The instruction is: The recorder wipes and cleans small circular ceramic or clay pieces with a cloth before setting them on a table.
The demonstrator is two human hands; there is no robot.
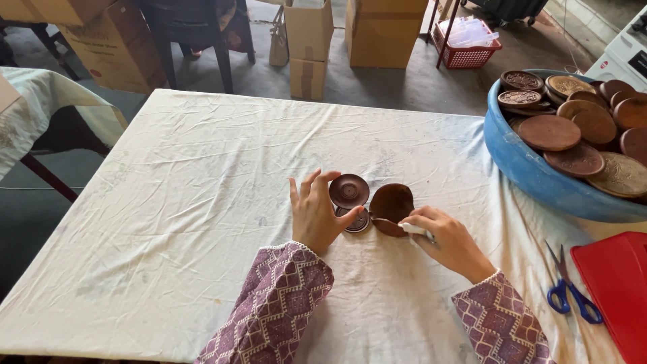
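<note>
My left hand (315,212) holds a small round dark-brown wooden lid (349,191) tilted up by its edge, fingers spread. Just under it lies a second round brown piece (357,221) flat on the white tablecloth (202,202). My right hand (448,241) grips a small white cloth or pad (415,230) and presses it against a brown, bowl-like wooden piece (391,204) that stands tilted next to the lid. Both sleeves are purple with a white diamond pattern.
A large blue basin (539,178) full of several round brown wooden discs sits at the right. Blue-handled scissors (569,293) and a red lid or tray (617,283) lie near the right front corner. Cardboard boxes, a chair and a red basket stand beyond the table.
</note>
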